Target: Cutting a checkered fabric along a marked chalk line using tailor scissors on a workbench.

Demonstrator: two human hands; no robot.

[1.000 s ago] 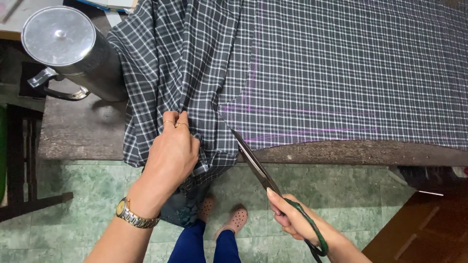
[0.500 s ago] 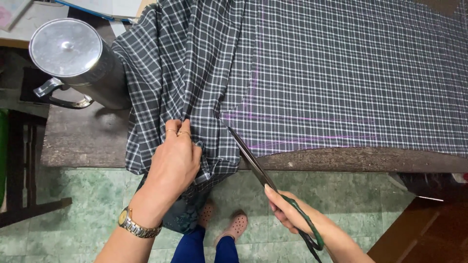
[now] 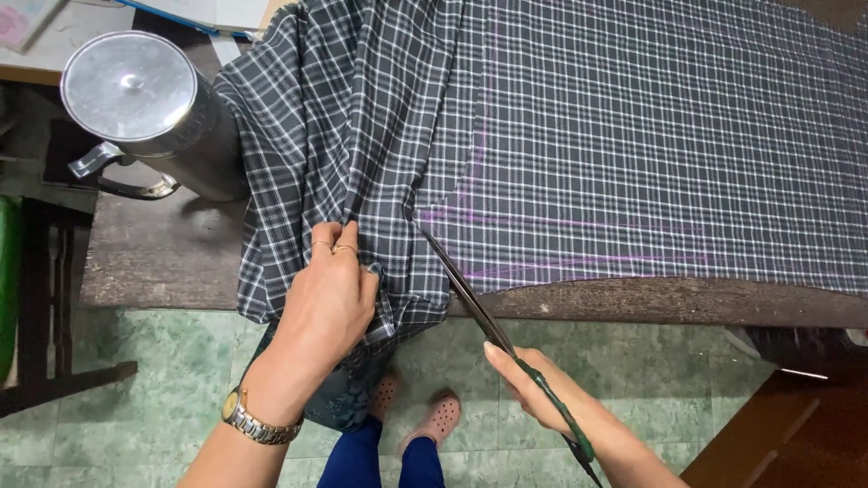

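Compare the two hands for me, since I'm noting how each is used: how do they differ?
The left hand lies knuckles up on the bunched checked cloth, gripping a fold; the right hand is off the table, below its edge, holding green-handled scissors. The left wears rings and a metal wristwatch; the right shows neither. Both work at the same cut in the cloth.
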